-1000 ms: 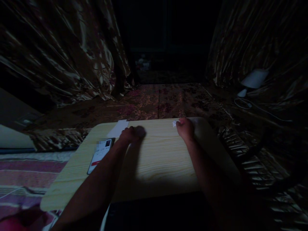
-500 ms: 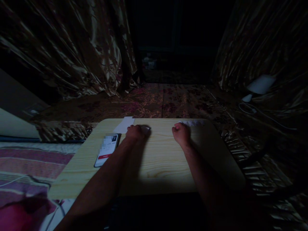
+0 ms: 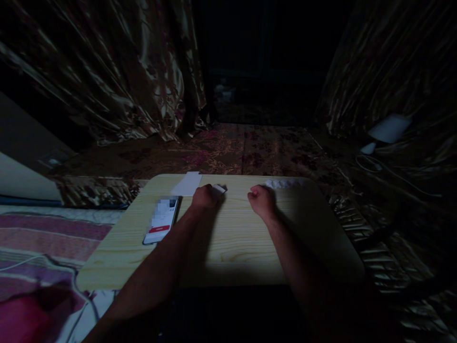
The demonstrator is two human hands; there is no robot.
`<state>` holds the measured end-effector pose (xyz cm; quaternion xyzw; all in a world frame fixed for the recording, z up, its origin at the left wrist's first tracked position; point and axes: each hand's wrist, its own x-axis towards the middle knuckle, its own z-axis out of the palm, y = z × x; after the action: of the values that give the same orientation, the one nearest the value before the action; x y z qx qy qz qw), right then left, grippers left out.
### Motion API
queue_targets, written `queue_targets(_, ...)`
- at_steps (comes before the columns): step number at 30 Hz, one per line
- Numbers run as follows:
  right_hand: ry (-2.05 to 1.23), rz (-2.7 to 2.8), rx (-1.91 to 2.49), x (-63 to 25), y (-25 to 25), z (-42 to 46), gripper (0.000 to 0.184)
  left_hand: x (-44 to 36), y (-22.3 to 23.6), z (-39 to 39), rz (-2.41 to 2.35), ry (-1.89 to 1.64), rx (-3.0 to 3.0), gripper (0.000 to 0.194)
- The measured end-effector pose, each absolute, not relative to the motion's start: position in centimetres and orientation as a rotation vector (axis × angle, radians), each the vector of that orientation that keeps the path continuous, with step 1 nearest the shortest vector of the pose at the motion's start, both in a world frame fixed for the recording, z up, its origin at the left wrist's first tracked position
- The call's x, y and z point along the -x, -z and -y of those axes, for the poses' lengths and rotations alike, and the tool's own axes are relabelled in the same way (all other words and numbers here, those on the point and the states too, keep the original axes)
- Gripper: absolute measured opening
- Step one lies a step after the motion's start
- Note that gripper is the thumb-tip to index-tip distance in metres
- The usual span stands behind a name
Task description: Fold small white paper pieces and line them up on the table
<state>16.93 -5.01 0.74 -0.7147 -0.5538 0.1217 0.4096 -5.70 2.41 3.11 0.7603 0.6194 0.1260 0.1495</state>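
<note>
Over the far part of the light wooden table, my left hand (image 3: 204, 196) is closed, with a small white flat piece (image 3: 219, 190) sticking out on its right side. The end of this piece looks dark; its kind is too dim to tell. To the right, my right hand (image 3: 262, 201) is curled like a fist, and anything inside it is hidden. Just behind that hand, a row of small white crumpled-looking pieces (image 3: 284, 184) lies along the far edge. White paper (image 3: 188, 184) lies flat beyond my left hand, at the back left.
A phone (image 3: 162, 221) with a lit screen lies on the wooden table (image 3: 243, 243), left of my left forearm. Behind the table is a patterned cloth surface (image 3: 228, 147). A white lamp (image 3: 389, 128) with its cord stands at right. Striped bedding (image 3: 53, 238) is at left.
My right hand has shifted slightly left, and my left hand slightly right with the white piece, which shows more now. Both hands remain closed. The view has moved a little.
</note>
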Motion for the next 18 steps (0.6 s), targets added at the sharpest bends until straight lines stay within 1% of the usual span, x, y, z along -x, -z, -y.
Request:
queue_targets(4, -0.582, 1.341, 1.566, -15.1, -0.2, 4.1, 0.02, 5.6, -2.8, -2.3, -1.673, -0.524, -1.943, 0.03)
queue_targets(6, -0.665, 1.314, 1.45, -14.0, 0.0, 3.4, 0.026, 5.5, -2.7, -2.3, -1.585, -0.612, -1.736, 0.029)
queue_targets(8, -0.708, 1.298, 1.383, -13.1, 0.1, 2.8, 0.03, 5.4, -2.8, -2.2, -1.506, -0.694, -1.656, 0.028)
queue_targets(10, -0.749, 1.292, 1.32, -12.2, 0.2, 2.1, 0.027, 5.4, -3.0, -2.0, -1.437, -0.723, -1.644, 0.027)
queue_targets(14, -0.807, 1.281, 1.278, -10.7, 0.3, 1.0, 0.015, 5.8, -3.3, -1.8, -1.37, -0.74, -1.625, 0.031)
queue_targets(18, -0.85, 1.176, 1.333, -9.9, 0.6, 0.5, 0.015, 6.9, -3.1, -2.6, -1.362, -0.856, -1.545, 0.032)
